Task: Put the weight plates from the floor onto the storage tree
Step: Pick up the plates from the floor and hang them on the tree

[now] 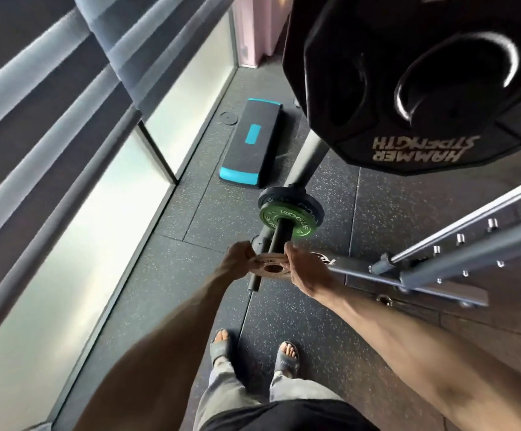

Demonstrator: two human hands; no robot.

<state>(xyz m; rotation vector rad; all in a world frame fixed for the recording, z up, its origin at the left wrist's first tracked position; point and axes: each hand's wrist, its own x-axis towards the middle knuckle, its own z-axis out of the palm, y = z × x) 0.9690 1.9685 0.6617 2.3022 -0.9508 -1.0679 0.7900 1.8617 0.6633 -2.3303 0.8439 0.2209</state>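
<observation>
A small white Rogue plate (271, 266) is held flat between both hands, my left hand (237, 256) on its left rim and my right hand (302, 269) on its right rim. Its centre hole sits right by the black storage peg (279, 237), whose lower end (254, 283) shows below the plate. Further up the peg rest a green Rogue plate (287, 219) and a dark plate (279, 195) behind it. A big black Hammer Strength plate (424, 88) hangs higher on the tree, close to the camera.
A black and teal step platform (250, 144) lies on the speckled rubber floor (299, 321) by the frosted glass wall (75, 231). A small round dark disc (228, 118) lies beside it. The grey steel frame base with bolts (439, 275) runs to the right. My sandalled feet (253, 353) stand below.
</observation>
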